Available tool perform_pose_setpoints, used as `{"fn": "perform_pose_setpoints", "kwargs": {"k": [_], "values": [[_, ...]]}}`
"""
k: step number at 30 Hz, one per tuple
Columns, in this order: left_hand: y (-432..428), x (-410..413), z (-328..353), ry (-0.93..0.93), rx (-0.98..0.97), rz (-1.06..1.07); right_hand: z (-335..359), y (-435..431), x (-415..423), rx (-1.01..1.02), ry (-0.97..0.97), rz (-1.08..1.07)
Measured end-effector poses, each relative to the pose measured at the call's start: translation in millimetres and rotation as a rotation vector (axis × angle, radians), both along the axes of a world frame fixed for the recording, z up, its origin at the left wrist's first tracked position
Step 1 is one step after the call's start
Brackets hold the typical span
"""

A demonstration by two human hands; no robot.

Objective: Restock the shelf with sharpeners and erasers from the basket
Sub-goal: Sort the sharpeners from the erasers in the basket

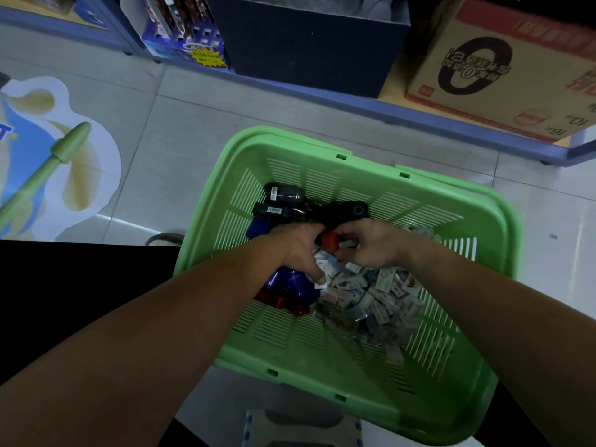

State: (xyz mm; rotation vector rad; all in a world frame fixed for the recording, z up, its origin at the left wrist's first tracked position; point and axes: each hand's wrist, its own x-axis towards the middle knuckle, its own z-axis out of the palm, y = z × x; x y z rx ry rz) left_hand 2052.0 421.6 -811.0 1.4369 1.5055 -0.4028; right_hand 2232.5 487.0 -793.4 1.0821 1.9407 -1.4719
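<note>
Green slatted plastic basket (pixel 283 140): left hand (pixel 296 250) and right hand (pixel 371 243) inside, both curled over black, blue, red sharpeners (pixel 283 196) beside wrapped erasers (pixel 371 298); grips cannot be told.

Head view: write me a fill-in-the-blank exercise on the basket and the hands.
The left hand and the right hand reach into a ____ basket. A small ____ item shows between them. The pale packets lie heaped toward the person's ____ side of the basket.
Missing: green; red; right.
</note>
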Motion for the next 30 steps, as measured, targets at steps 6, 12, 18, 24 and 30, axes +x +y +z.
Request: {"fn": "perform_pose_setpoints", "kwargs": {"k": [6, 12, 18, 24, 30], "values": [[-4.5, 5.0, 4.1, 0.017, -0.002, 0.031, 16.6, -9.4, 8.4, 0.278, 0.051, -0.038], [-20.5, 2.5, 8.9, -0.004, 0.002, 0.117, 36.5, -17.1, -5.1, 0.517, 0.112, -0.049], [-39.3, 15.2, 12.5, -0.017, 0.081, 0.221, 42.4, -7.3, -1.7, 0.382, -0.078, 0.202], [-44.7, 7.2, 27.4, -0.134, 0.069, 0.402, 54.6, -1.7, 22.6, 0.419, -0.07, 0.096], [-39.3, 9.5, 73.0, -0.165, -0.004, 0.483, 74.4, 0.4, 31.6, 0.451, 0.003, -0.004]]}}
